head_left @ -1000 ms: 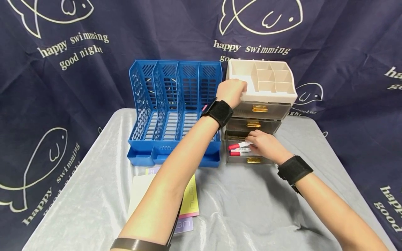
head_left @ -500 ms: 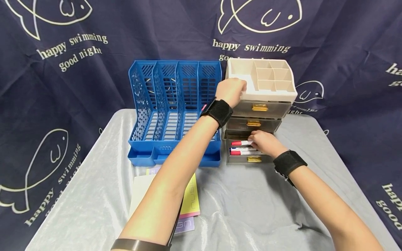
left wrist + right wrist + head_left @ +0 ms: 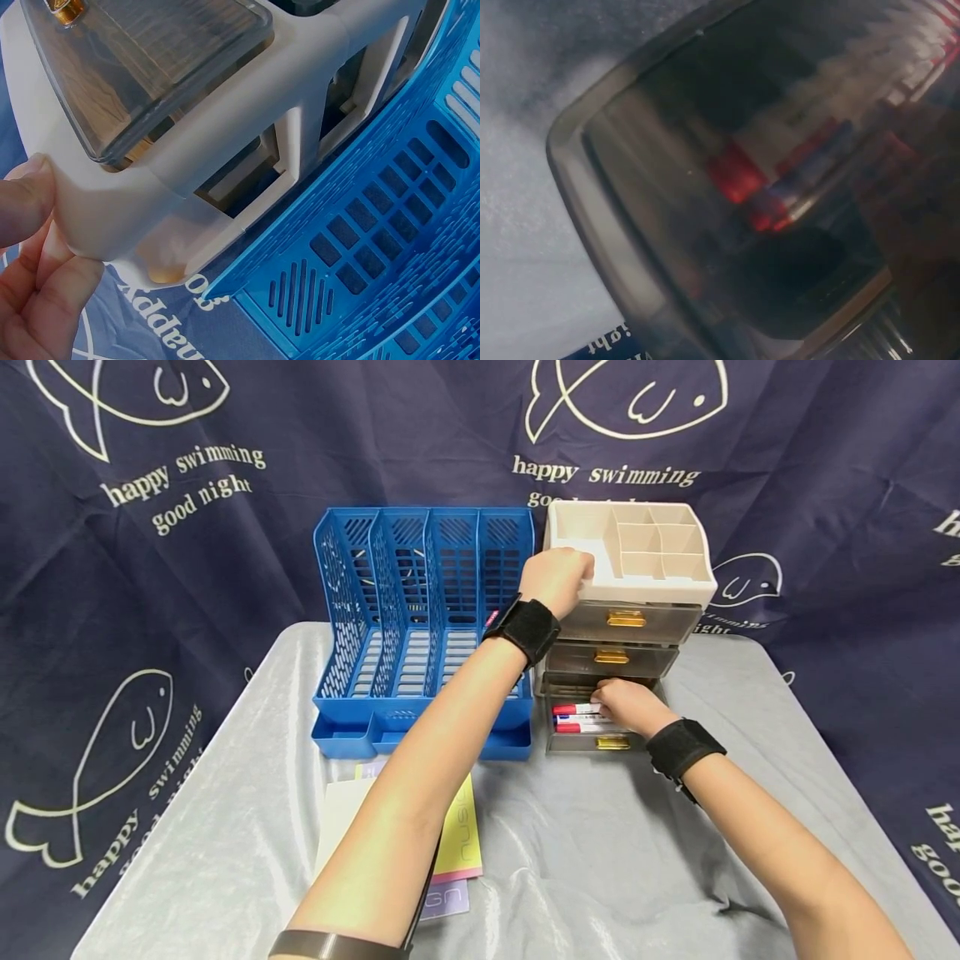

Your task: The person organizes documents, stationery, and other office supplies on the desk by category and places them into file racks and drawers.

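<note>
A white drawer organizer stands at the back right. My left hand grips its upper front left edge; the left wrist view shows thumb and fingers around the white rim. The bottom smoky drawer is pulled out. Over it, my right hand pinches a white marker with a red cap, low inside the drawer. Beside that lie a blue-capped marker and another red-capped marker. Through the drawer wall, the right wrist view shows blurred red caps; the right fingertips are unclear.
A blue file rack with upright dividers stands left of the organizer, close to it. Several notebooks lie in front, partly under my left forearm. The organizer's upper two drawers are pushed in. Dark fish-print cloth hangs behind.
The right hand has lowered the red-capped marker from a tilt to lie level alongside the others in the drawer. My left hand keeps its grip on the organizer.
</note>
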`<state>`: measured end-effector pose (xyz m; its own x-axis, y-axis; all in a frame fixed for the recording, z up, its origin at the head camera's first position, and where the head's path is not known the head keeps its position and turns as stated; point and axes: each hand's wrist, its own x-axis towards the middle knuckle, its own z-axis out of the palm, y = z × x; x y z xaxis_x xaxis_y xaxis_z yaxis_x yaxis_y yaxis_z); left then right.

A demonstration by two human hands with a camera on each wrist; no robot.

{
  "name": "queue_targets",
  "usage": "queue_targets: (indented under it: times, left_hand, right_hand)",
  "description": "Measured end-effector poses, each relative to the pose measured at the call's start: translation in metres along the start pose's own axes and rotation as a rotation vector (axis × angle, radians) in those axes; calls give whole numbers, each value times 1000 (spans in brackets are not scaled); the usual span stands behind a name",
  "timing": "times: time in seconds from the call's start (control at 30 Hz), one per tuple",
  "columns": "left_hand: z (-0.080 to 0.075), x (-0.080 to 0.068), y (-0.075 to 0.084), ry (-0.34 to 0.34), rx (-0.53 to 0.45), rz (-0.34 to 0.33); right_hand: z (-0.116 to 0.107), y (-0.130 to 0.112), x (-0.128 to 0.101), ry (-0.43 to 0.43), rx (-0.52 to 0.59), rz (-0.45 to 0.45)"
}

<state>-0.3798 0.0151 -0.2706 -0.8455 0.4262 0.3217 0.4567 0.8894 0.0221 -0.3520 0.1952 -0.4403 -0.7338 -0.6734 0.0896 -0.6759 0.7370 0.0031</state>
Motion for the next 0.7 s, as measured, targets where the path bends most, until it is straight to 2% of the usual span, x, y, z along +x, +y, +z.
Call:
queue_targets:
  times: [0.3,0.53,0.7]
  left_hand:
    - [-1,0,1,0,0,5]
    - [-1,-1,1,5,9,2]
    - [-1,-1,1,3,5,3]
  right_hand:
    - [6,6,-1,-15,43,-58]
    - [1,8,-5,-8,85,-62]
    - [-11,5,-13,57,132,-67]
